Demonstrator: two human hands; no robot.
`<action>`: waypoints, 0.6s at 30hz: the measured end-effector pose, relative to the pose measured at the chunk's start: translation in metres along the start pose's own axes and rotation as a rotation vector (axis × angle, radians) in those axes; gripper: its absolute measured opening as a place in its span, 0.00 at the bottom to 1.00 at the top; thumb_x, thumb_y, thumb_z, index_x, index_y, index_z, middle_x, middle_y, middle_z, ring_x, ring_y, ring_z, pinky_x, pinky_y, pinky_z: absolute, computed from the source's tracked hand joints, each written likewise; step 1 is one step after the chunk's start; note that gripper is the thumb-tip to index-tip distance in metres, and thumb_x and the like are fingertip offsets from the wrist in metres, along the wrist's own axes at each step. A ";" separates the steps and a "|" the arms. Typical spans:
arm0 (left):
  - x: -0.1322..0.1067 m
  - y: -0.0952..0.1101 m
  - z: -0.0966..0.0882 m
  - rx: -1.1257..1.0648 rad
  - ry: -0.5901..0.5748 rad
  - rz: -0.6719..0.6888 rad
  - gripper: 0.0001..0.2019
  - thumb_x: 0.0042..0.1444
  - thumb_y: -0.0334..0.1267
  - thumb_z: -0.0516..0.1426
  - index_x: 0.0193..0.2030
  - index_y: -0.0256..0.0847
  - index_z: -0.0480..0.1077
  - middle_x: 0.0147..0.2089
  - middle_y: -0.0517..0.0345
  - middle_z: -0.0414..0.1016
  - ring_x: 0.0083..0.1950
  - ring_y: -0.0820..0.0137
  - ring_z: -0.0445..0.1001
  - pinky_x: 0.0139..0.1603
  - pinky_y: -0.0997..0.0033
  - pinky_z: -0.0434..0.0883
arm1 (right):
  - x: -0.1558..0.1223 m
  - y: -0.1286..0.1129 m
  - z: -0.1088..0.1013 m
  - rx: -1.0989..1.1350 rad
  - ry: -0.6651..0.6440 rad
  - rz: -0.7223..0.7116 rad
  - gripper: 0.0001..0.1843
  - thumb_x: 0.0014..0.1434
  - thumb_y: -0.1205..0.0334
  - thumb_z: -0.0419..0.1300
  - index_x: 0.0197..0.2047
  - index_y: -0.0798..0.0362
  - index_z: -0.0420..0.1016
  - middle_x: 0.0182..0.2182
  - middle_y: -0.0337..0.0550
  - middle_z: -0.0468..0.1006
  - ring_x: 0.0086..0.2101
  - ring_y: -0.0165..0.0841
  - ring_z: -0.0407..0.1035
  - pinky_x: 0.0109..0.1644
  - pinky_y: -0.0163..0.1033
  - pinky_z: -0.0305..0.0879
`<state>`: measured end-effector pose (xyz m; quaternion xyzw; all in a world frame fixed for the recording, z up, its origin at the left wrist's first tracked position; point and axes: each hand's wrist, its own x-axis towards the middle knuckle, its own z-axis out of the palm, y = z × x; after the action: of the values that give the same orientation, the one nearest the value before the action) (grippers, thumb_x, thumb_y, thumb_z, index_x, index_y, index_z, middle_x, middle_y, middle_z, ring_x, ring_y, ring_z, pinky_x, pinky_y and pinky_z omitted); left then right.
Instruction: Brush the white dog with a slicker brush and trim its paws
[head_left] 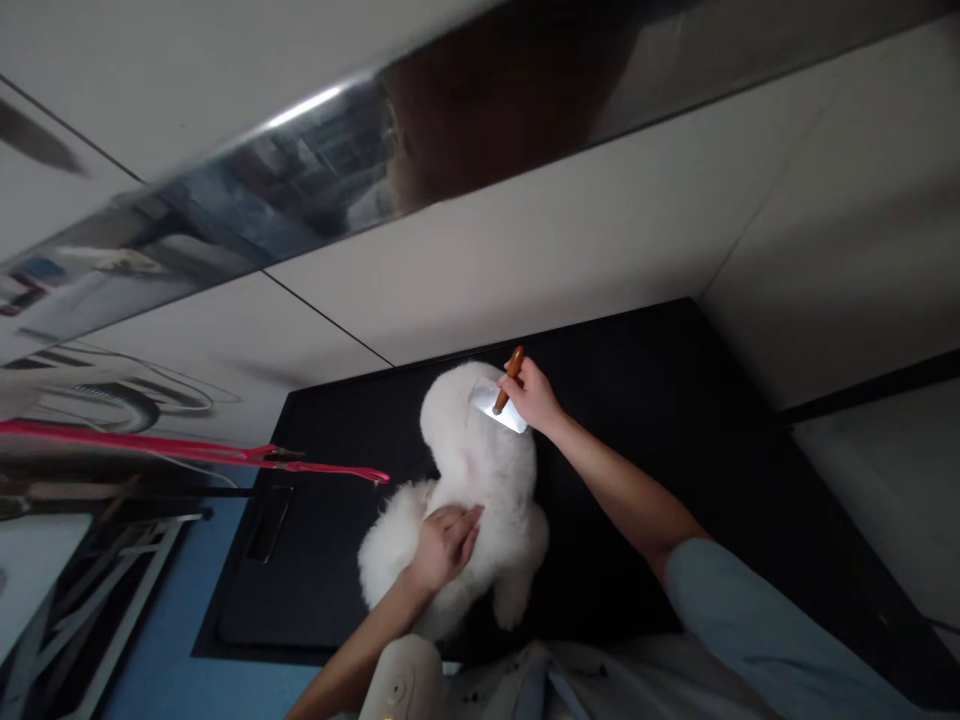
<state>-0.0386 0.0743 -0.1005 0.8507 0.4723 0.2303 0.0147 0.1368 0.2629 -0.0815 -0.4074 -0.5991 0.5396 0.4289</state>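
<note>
A fluffy white dog [476, 455] is on a black-topped table [315, 570], its fur filling the space between my two hands. My right hand [534, 393] grips the brown wooden handle of a slicker brush [504, 402]. The brush's flat metal head lies against the fur at the dog's far end. Lower on the body, my left hand [446, 545] is pressed to the coat with its fingers curled into the fur. The bristle side of the brush is hidden.
A red strap [150, 442] stretches in from the left above the table. A shiny metal bar [420, 130] crosses overhead before the pale wall [600, 230]. At the left are a grey hose [131, 405] and a metal frame [120, 600]. A pale rounded device [405, 680] sits near my chest.
</note>
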 end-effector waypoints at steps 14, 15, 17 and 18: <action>-0.018 0.003 0.010 0.128 0.008 -0.002 0.15 0.59 0.30 0.51 0.53 0.40 0.69 0.30 0.55 0.73 0.32 0.68 0.73 0.35 0.68 0.72 | -0.057 0.002 0.003 0.002 -0.211 0.049 0.08 0.55 0.58 0.61 0.36 0.51 0.67 0.28 0.40 0.76 0.30 0.34 0.71 0.37 0.39 0.68; -0.020 0.002 0.010 0.132 0.008 0.000 0.15 0.60 0.30 0.52 0.53 0.40 0.69 0.30 0.55 0.72 0.33 0.68 0.73 0.36 0.68 0.72 | -0.060 0.004 0.003 0.023 -0.113 0.083 0.09 0.56 0.58 0.59 0.39 0.51 0.66 0.29 0.41 0.76 0.32 0.34 0.71 0.38 0.40 0.69; -0.022 0.001 0.012 0.137 0.006 -0.002 0.15 0.60 0.30 0.51 0.52 0.39 0.70 0.28 0.56 0.71 0.31 0.69 0.72 0.35 0.68 0.72 | -0.067 0.009 0.003 0.078 0.106 0.093 0.11 0.59 0.57 0.57 0.44 0.51 0.65 0.34 0.43 0.76 0.35 0.34 0.72 0.42 0.40 0.69; -0.023 0.001 0.013 0.137 0.000 -0.007 0.14 0.60 0.30 0.51 0.51 0.39 0.71 0.28 0.56 0.71 0.30 0.69 0.71 0.35 0.69 0.71 | -0.071 0.012 0.004 0.106 0.126 0.076 0.12 0.59 0.56 0.56 0.45 0.50 0.64 0.36 0.44 0.77 0.37 0.34 0.72 0.42 0.40 0.69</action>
<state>-0.0429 0.0578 -0.1201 0.8482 0.4897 0.1973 -0.0426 0.1549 0.1956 -0.0986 -0.4396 -0.5256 0.5600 0.4657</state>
